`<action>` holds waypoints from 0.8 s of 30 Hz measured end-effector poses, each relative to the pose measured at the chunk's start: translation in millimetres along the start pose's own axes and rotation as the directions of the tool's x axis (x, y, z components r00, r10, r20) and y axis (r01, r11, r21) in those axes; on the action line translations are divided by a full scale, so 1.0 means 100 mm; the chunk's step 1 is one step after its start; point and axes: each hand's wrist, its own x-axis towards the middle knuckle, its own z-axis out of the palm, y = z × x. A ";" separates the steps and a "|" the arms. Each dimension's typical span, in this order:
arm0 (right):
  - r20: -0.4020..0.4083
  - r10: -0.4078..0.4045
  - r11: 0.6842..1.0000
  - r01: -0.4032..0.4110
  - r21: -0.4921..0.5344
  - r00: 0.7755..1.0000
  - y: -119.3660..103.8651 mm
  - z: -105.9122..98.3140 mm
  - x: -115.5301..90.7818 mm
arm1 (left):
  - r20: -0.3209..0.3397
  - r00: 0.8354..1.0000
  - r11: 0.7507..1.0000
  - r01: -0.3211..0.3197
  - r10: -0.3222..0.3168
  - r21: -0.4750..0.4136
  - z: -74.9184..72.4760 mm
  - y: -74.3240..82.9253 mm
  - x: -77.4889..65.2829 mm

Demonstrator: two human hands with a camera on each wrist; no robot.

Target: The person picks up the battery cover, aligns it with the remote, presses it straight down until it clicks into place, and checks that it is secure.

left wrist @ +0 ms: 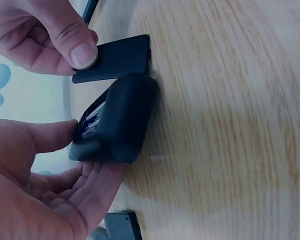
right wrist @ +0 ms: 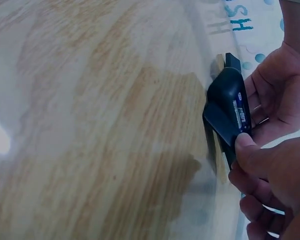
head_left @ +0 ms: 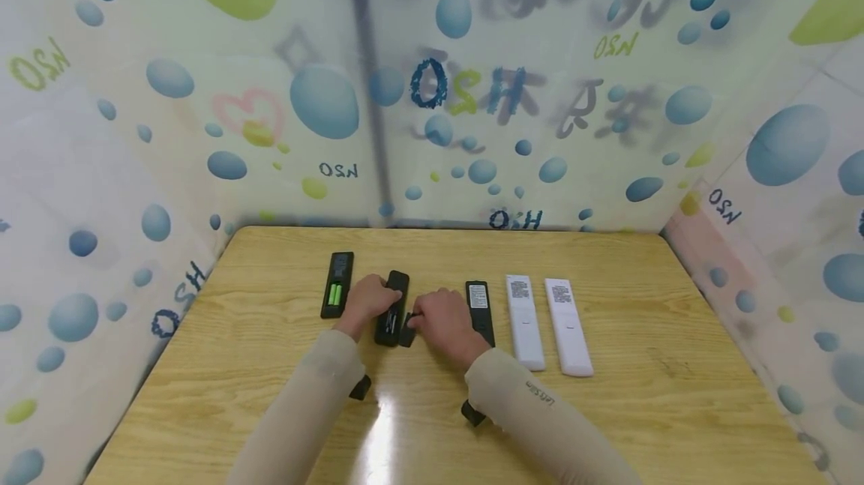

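Note:
My left hand (head_left: 367, 301) grips a black remote control (head_left: 390, 324) by its sides, its back turned up. In the left wrist view the remote (left wrist: 132, 117) has an uncovered battery compartment, with batteries (left wrist: 93, 122) partly visible inside. Between thumb and fingers, my right hand (head_left: 445, 324) pinches a thin black battery cover (head_left: 408, 331) just right of the remote. The right wrist view shows that cover (right wrist: 221, 122) tilted alongside the compartment, not seated in it; whether the two touch is hard to tell.
Left of the hands lies another black remote (head_left: 340, 269) with green batteries exposed. To the right are a black remote with a white label (head_left: 478, 301) and two white remotes (head_left: 526, 335). Small black pieces (head_left: 361, 387) lie partly under both forearms on the wooden table (head_left: 641, 282).

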 end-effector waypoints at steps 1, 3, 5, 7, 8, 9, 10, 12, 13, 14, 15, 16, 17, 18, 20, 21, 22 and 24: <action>-0.002 -0.003 1.000 0.003 0.007 1.000 0.00 -0.01 0.00 | 0.006 1.000 1.000 -0.002 0.002 -0.006 0.00 0.00 0.00; -0.007 -0.010 1.000 0.010 0.018 1.000 0.01 -0.02 0.00 | 0.014 1.000 1.000 -0.007 0.007 -0.015 -0.01 0.00 0.00; -0.009 -0.015 1.000 0.015 0.024 1.000 0.01 -0.05 0.00 | 0.023 1.000 0.999 -0.010 0.011 -0.040 -0.02 -0.01 0.00; -0.017 -0.017 1.000 0.017 0.022 1.000 0.01 -0.08 0.00 | 0.030 0.999 0.997 -0.019 0.022 -0.073 -0.04 -0.02 0.00; -0.019 -0.016 1.000 0.016 0.019 1.000 0.01 -0.10 -0.01 | 0.033 0.999 0.995 -0.024 0.028 -0.100 -0.05 -0.02 0.00; -0.027 -0.018 1.000 0.018 0.005 0.999 0.01 -0.13 -0.01 | 0.035 0.999 0.991 -0.028 0.033 -0.128 -0.05 -0.03 0.00; -0.036 -0.017 1.000 0.017 -0.005 0.999 0.01 -0.15 -0.02 | 0.037 0.999 0.987 -0.032 0.038 -0.155 -0.06 -0.03 -0.01; -0.059 -0.025 0.999 0.024 -0.030 0.998 0.04 -0.19 -0.04 | 0.040 0.998 0.980 -0.042 0.051 -0.196 -0.06 -0.02 -0.01; -0.067 -0.029 0.999 0.027 -0.038 0.997 0.06 -0.21 -0.04 | 0.040 0.998 0.975 -0.044 0.054 -0.219 -0.06 -0.01 -0.02; -0.071 -0.032 0.999 0.029 -0.046 0.997 0.07 -0.23 -0.05 | 0.040 0.998 0.970 -0.047 0.058 -0.238 -0.06 0.00 -0.02; -0.072 -0.034 0.998 0.031 -0.047 0.997 0.09 -0.26 -0.06 | 0.040 0.997 0.965 -0.046 0.058 -0.258 -0.05 0.01 -0.02; -0.069 -0.030 0.999 0.028 -0.039 0.997 0.12 -0.29 -0.07 | 0.043 0.997 0.958 -0.046 0.060 -0.284 -0.05 0.02 -0.03; -0.062 -0.024 0.999 0.022 -0.034 0.998 0.14 -0.31 -0.08 | 0.046 0.997 0.949 -0.044 0.062 -0.311 -0.04 0.03 -0.03; -0.053 -0.015 0.999 0.013 -0.029 0.998 0.16 -0.33 -0.09 | 0.049 0.997 0.939 -0.044 0.065 -0.342 -0.02 0.04 -0.04; -0.036 0.002 1.000 -0.003 -0.025 0.999 0.20 -0.38 -0.11 | 0.061 0.995 0.915 -0.043 0.074 -0.401 0.00 0.07 -0.06; -0.029 0.009 1.000 -0.010 -0.030 1.000 0.23 -0.40 -0.12 | 0.062 0.995 0.903 -0.044 0.078 -0.428 0.01 0.09 -0.07; -0.028 0.016 0.999 -0.017 -0.041 0.999 0.25 -0.42 -0.13 | 0.069 0.994 0.891 -0.045 0.085 -0.451 0.02 0.11 -0.08; -0.028 0.022 0.998 -0.023 -0.050 0.999 0.31 -0.45 -0.17 | 0.079 0.992 0.873 -0.045 0.095 -0.485 0.05 0.15 -0.10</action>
